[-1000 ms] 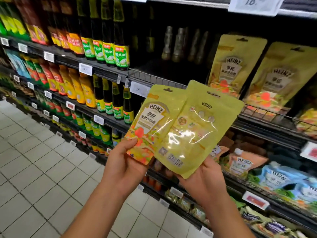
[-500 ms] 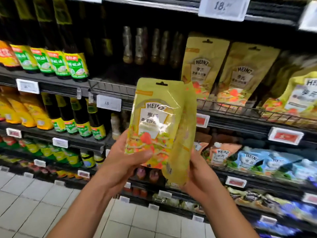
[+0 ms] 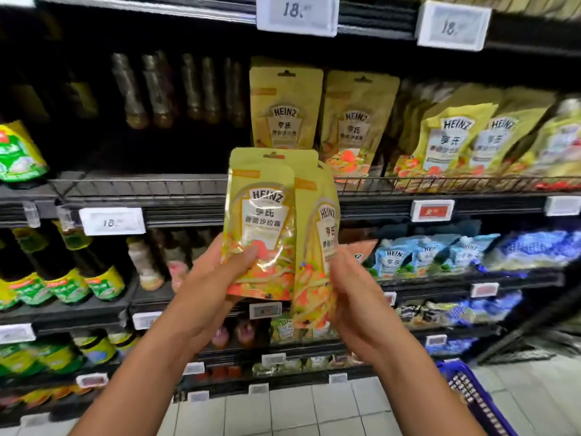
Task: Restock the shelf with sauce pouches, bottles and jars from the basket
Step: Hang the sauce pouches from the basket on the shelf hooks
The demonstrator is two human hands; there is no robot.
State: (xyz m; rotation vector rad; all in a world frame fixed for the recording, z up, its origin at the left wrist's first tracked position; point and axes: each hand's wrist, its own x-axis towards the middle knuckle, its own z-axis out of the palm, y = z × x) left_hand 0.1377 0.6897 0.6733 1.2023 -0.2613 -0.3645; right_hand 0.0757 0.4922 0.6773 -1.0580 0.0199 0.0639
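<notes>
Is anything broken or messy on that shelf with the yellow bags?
Nothing looks spilled or torn. Only the leaning pouches at the right of the wire shelf look untidy: they slump sideways, while the upright pouches beside them stand straight.

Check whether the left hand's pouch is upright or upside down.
Upright: the left pouch has its Heinz logo reading right way up, above the food picture.
</notes>
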